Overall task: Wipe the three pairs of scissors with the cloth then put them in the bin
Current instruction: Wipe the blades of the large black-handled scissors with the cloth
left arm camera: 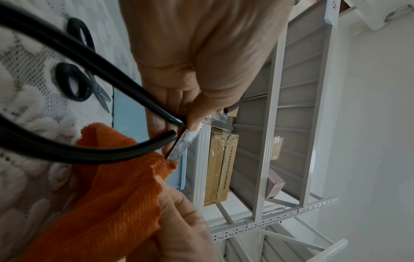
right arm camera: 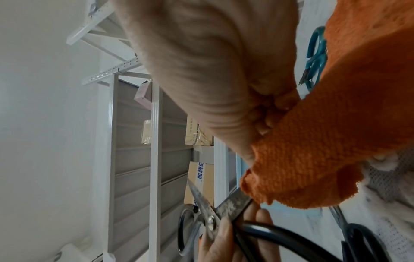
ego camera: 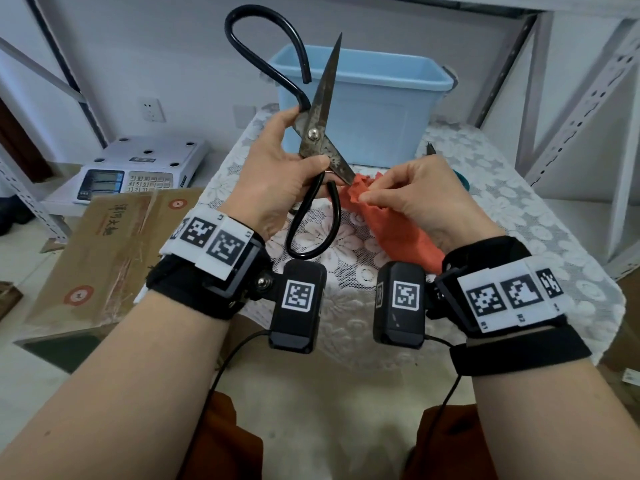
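My left hand (ego camera: 277, 168) grips a large rusty pair of scissors (ego camera: 317, 133) near the pivot; its blades are spread wide and its black loop handles (ego camera: 263, 46) stick up and down. My right hand (ego camera: 398, 199) pinches an orange cloth (ego camera: 388, 223) against the tip of the lower blade (right arm camera: 235, 202). A small black-handled pair of scissors (left arm camera: 76, 83) lies on the lace tablecloth. A teal-handled pair (right arm camera: 315, 53) lies on the table behind my right hand, mostly hidden in the head view. The light blue bin (ego camera: 374, 98) stands at the table's far edge.
The small table has a white lace cloth (ego camera: 519, 216). To the left stand a white electronic scale (ego camera: 138, 168) and a flat cardboard box (ego camera: 104, 244). Grey metal shelving (ego camera: 588, 98) with cartons rises at the right and behind.
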